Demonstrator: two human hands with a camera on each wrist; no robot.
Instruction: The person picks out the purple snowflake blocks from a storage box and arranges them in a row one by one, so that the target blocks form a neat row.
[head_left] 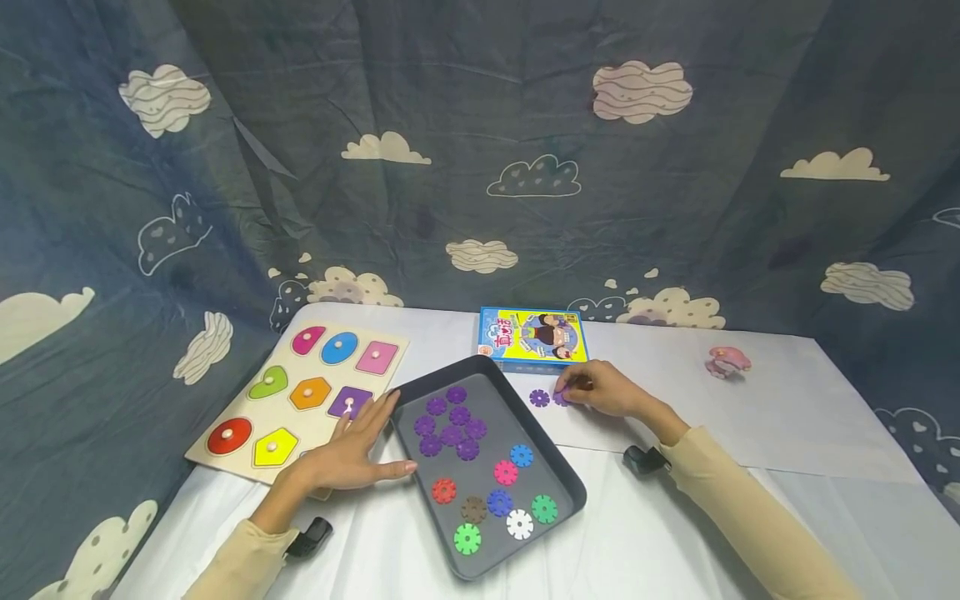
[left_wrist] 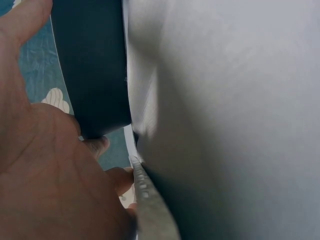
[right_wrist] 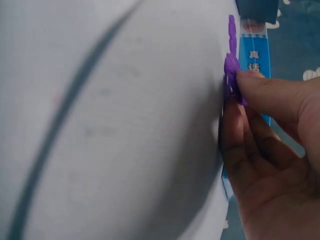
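A dark grey tray lies tilted on the white cloth. It holds a cluster of purple notched discs and several single-coloured ones, such as a white disc and a red disc. Against the tray's left edge rests my left hand, fingers spread and straight. Beyond the right side of the tray, my right hand pinches a purple disc between thumb and fingers, standing nearly on the cloth. Just left of it lies another purple disc.
A wooden shape puzzle board lies to the left, partly behind my left hand. At the back stands a blue and yellow card box behind the right hand. A small pink toy sits far right. A cloud-print curtain hangs behind.
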